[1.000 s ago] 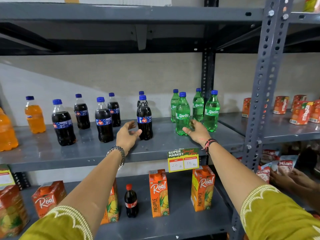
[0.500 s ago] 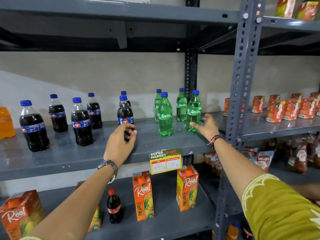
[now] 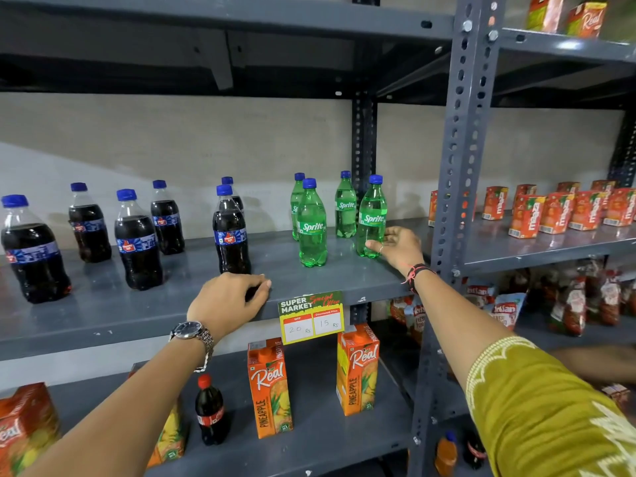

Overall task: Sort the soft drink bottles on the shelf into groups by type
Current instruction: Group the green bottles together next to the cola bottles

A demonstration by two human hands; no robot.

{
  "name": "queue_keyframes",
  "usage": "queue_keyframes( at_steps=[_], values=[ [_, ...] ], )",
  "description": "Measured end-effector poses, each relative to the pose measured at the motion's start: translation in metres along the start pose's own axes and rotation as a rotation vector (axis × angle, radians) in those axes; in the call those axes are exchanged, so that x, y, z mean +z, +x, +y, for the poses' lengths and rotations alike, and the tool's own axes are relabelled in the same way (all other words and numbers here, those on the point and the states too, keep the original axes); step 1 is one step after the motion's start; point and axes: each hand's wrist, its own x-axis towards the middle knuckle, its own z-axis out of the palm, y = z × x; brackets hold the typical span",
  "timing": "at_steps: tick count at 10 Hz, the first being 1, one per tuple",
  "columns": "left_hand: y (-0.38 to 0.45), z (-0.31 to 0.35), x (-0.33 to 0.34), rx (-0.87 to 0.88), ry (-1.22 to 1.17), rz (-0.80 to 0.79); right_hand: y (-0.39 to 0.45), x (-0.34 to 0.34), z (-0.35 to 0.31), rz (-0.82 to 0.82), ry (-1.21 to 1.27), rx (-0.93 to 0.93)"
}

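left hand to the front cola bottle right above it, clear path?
Probably yes. The left hand rests on the shelf edge directly below the front cola bottle, fingers curled near its base. Nothing stands between them; the nearest Sprite bottle stands off to the right.

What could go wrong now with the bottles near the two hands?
1. The right hand touches the base of the nearest green bottle; a push could tip it against the green bottle behind.
2. The left hand is just in front of a dark cola bottle; lifting it carelessly might knock that bottle over.
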Motion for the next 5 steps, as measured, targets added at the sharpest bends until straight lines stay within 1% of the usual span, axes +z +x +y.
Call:
queue_keyframes(
  at_steps=[2, 5],
  values=[
    [-0.013, 0.007, 0.001, 0.034, 0.103, 0.007, -0.004, -0.002, -0.002, -0.008, 0.0, 0.005],
    [-0.019, 0.014, 0.001, 0.02, 0.131, 0.047, -0.003, -0.002, 0.0, -0.036, -0.005, 0.013]
  ],
)
